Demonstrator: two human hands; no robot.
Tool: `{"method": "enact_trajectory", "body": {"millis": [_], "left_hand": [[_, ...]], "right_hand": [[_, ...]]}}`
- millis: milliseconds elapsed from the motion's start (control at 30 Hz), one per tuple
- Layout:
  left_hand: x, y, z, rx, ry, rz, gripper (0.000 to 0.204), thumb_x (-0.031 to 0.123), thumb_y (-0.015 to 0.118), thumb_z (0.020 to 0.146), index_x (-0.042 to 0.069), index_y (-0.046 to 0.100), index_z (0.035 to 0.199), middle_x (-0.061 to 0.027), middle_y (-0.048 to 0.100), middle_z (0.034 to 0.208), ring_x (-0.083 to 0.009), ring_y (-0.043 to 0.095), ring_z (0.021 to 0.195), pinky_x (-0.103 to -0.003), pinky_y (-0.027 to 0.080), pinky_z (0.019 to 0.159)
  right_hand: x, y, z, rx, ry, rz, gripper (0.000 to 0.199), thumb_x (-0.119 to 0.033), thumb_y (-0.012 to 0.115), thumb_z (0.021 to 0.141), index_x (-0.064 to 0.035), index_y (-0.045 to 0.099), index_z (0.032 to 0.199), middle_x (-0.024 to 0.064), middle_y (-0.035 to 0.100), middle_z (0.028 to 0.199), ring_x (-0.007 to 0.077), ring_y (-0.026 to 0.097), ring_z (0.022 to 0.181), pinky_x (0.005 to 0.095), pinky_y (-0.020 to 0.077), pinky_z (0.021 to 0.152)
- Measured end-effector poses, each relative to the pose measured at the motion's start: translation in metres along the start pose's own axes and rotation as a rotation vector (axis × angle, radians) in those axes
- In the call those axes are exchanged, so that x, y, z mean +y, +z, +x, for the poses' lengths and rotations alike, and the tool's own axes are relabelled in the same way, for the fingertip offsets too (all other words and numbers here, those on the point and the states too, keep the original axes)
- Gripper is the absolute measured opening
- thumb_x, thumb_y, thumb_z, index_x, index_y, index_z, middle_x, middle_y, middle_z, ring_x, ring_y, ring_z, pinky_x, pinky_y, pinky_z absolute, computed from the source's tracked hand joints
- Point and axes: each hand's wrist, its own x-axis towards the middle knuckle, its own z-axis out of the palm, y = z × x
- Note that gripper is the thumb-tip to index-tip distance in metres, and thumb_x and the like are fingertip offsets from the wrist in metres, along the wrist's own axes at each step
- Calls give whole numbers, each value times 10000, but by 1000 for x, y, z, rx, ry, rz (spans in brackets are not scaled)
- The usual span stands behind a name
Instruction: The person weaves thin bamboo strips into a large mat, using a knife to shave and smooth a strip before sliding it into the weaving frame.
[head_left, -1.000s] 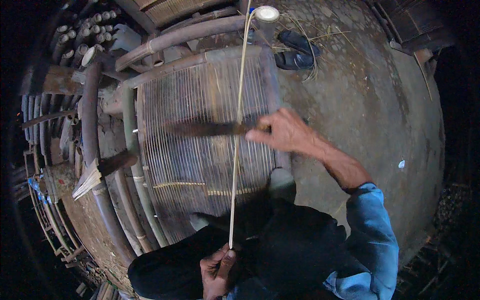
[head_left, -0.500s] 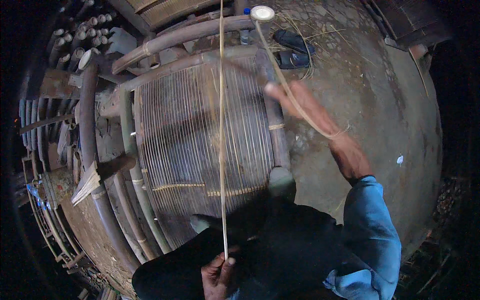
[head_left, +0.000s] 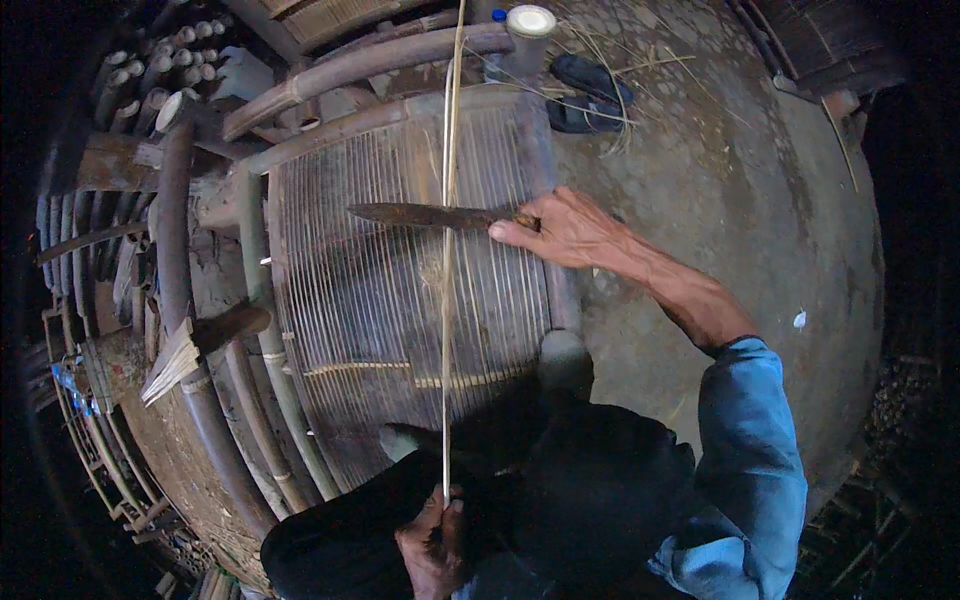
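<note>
A long, thin bamboo strip point(head_left: 446, 380) runs straight away from my lap to the top of the view. My left hand point(head_left: 432, 548) is closed around its near end, low in front of my dark-clothed legs. In my right hand point(head_left: 565, 228) is a knife point(head_left: 420, 214) with a dark, worn blade, gripped by its handle. The blade points left and lies across the strip. Beyond the blade the strip shows as two thin lengths close together; nearer to me it looks like one.
Beneath the strip is a slatted bamboo platform point(head_left: 350, 330) framed by thick poles. Bamboo poles point(head_left: 178, 240) stand at the left. Dark sandals point(head_left: 588, 95), loose strips and a pale-topped cylinder point(head_left: 530, 22) lie at the far side. Concrete floor point(head_left: 720, 240) spreads to the right.
My right hand has moved slightly nearer and left, bringing the knife across the strip. The loose strip that hung along my right forearm is gone from there. My left hand keeps its grip.
</note>
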Motion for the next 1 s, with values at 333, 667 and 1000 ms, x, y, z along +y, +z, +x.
{"method": "enact_trajectory", "body": {"millis": [333, 667, 1000], "left_hand": [[-13, -15, -29, -119, -375, -309, 240, 95, 661, 940, 9, 686, 1163, -30, 700, 971, -100, 593, 851, -260, 483, 718], [-11, -10, -9, -98, -390, -236, 252, 149, 668, 947, 16, 693, 1160, 3, 695, 916, -80, 588, 799, -206, 457, 693], [-14, -6, -7, -100, -249, -310, 254, 99, 616, 956, -9, 676, 1178, 1, 632, 808, -55, 538, 700, -215, 427, 628]], "right_hand": [[82, -45, 69, 287, 187, -13, 861, -766, 439, 881, 46, 695, 757, 149, 589, 587, 216, 568, 607, 438, 483, 636], [26, 2, 13, 171, 17, 3, 631, -621, 576, 889, -11, 732, 839, 189, 708, 781, 294, 708, 766, 425, 535, 728], [8, 17, -19, -11, 60, 32, 596, -611, 620, 868, -36, 707, 739, 153, 641, 613, 376, 658, 621, 450, 529, 608]]}}
